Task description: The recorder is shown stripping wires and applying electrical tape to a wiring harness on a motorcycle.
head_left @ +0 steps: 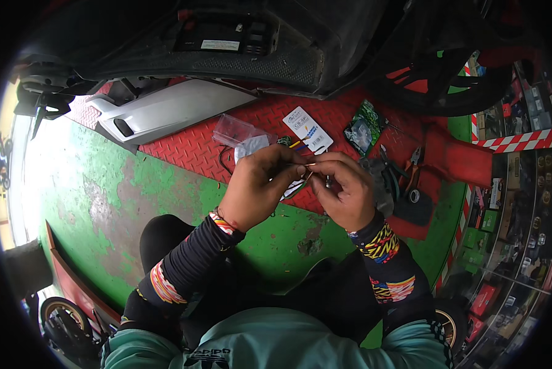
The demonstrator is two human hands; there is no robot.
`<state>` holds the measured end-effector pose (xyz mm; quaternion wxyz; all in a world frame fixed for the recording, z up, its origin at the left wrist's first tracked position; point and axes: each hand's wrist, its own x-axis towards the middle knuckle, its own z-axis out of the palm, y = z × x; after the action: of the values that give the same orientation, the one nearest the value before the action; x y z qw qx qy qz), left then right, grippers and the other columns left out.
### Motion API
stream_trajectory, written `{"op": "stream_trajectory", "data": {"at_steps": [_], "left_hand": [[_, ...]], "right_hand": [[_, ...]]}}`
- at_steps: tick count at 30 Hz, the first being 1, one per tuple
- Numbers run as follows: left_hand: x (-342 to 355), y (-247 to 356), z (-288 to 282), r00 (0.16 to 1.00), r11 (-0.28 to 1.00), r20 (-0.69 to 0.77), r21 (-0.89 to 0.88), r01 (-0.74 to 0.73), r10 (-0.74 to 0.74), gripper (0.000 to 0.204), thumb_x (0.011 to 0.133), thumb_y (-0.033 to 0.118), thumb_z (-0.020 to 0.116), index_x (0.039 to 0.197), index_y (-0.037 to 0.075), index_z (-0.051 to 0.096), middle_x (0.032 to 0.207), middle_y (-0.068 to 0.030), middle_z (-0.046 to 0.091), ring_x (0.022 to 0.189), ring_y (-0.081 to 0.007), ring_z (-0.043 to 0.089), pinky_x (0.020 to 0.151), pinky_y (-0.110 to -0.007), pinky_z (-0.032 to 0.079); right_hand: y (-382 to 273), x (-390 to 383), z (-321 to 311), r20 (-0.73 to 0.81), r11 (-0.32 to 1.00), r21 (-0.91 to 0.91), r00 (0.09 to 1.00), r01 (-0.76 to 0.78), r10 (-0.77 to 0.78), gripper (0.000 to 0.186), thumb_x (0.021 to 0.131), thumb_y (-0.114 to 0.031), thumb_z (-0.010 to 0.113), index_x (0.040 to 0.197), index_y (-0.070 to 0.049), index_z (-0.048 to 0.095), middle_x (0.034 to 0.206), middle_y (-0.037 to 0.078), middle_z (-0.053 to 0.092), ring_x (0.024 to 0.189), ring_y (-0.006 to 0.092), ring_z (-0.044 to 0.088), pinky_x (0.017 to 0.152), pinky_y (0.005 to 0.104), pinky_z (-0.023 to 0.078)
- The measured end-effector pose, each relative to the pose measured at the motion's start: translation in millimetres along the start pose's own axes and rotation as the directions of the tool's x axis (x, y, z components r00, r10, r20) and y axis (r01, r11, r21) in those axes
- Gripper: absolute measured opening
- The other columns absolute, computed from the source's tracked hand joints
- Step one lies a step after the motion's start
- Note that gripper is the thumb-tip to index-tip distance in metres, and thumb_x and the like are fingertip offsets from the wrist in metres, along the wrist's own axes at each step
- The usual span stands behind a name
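Left fingers point(286, 178) and right fingers point(336, 173) pinch thin copper-coloured wire point(309, 175) mid-frame. Wirework seems unfinished, bare strands showing.

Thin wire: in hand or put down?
In hand: the thin wire shows at the fingertips of the left hand and right hand, which nearly meet.

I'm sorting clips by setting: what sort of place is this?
Most likely a motorcycle repair shop: a scooter-like motorbike stands by a red tread-plate platform, orange-handled pliers lie on it, and boxed goods are displayed at the right.
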<state>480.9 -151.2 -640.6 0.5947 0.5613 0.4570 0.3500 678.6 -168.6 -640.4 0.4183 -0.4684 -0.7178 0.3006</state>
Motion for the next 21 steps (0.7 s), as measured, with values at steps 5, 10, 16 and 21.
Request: {"op": "stream_trajectory", "data": {"at_steps": [5,10,16,21], "left_hand": [[-1,4,0,1.0,0.992,-0.015,-0.127,0.02,-0.022,0.014,0.096,0.003,0.069,0.107,-0.005,0.068,0.097,-0.0089,0.074,0.089,-0.0112,0.069,0.079,-0.026,0.056],[-1,9,-5,0.999,0.996,0.006,-0.076,0.045,-0.045,0.014,0.094,0.003,0.071,0.105,-0.006,0.071,0.093,-0.0084,0.075,0.084,-0.011,0.07,0.075,-0.026,0.056],[2,12,-16,0.965,0.976,0.165,-0.038,0.213,-0.204,0.013,0.091,0.003,0.074,0.101,-0.005,0.073,0.09,-0.0076,0.075,0.083,-0.0095,0.07,0.073,-0.025,0.056],[1,8,-19,0.959,0.971,0.187,-0.07,0.23,-0.213,0.013,0.089,0.0,0.075,0.101,-0.004,0.072,0.092,-0.008,0.076,0.087,-0.0106,0.071,0.077,-0.025,0.057]], "right_hand": [[7,-2,1,0.014,0.995,-0.044,0.996,0.091,-0.091,0.026,0.081,0.005,0.074,0.105,-0.001,0.067,0.102,0.012,0.068,0.092,0.0306,0.069,0.078,0.0377,0.057],[17,-1,-6,0.033,0.953,-0.159,0.966,0.258,-0.256,0.027,0.079,0.002,0.077,0.104,-0.003,0.068,0.102,0.009,0.068,0.094,0.0287,0.068,0.083,0.0414,0.056],[11,12,-15,0.16,0.873,-0.239,0.904,0.425,-0.397,0.028,0.077,-0.005,0.081,0.103,-0.007,0.071,0.102,0.005,0.069,0.098,0.0253,0.067,0.088,0.0416,0.054],[15,8,-17,0.27,0.866,-0.24,0.887,0.439,-0.375,0.023,0.077,-0.007,0.08,0.098,-0.007,0.072,0.1,0.005,0.07,0.096,0.0251,0.068,0.085,0.039,0.054]]}}
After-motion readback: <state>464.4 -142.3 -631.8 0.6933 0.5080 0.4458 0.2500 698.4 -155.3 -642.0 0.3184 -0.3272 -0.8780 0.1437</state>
